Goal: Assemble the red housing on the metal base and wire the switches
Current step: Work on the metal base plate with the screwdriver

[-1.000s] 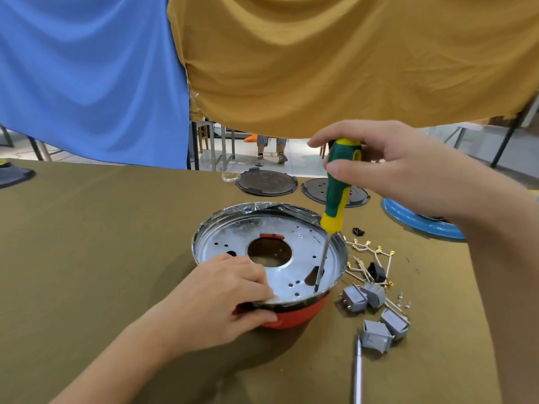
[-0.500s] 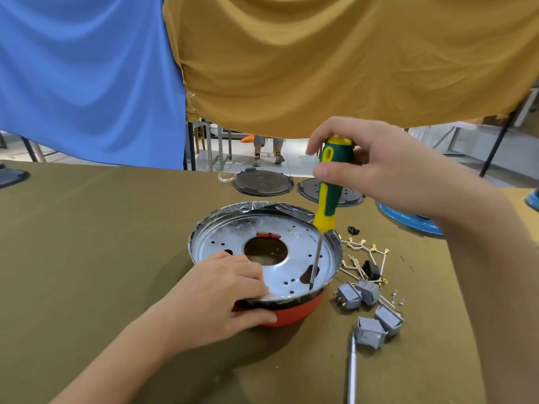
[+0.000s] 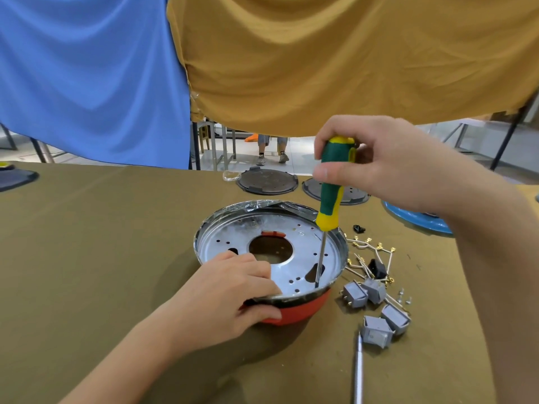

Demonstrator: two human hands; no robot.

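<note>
A round metal base point(image 3: 303, 237) with a centre hole sits in the red housing point(image 3: 303, 310) on the olive table. My left hand point(image 3: 230, 293) grips the near rim, fingers over the plate and thumb on the red wall. My right hand point(image 3: 376, 161) holds the green and yellow screwdriver point(image 3: 332, 185) upright, its tip planted on the plate near the right front rim. Several grey switches point(image 3: 376, 316) lie to the right of the housing, beside white wires with brass terminals point(image 3: 370, 252).
Two dark round discs point(image 3: 267, 182) lie behind the housing and a blue round part point(image 3: 414, 218) sits at the far right. Small screws point(image 3: 404, 295) and a metal rod point(image 3: 358, 371) lie by the switches. Blue and mustard cloths hang behind the table.
The view has shifted slightly. The screwdriver stays standing on the plate and my left hand keeps its grip on the rim.
</note>
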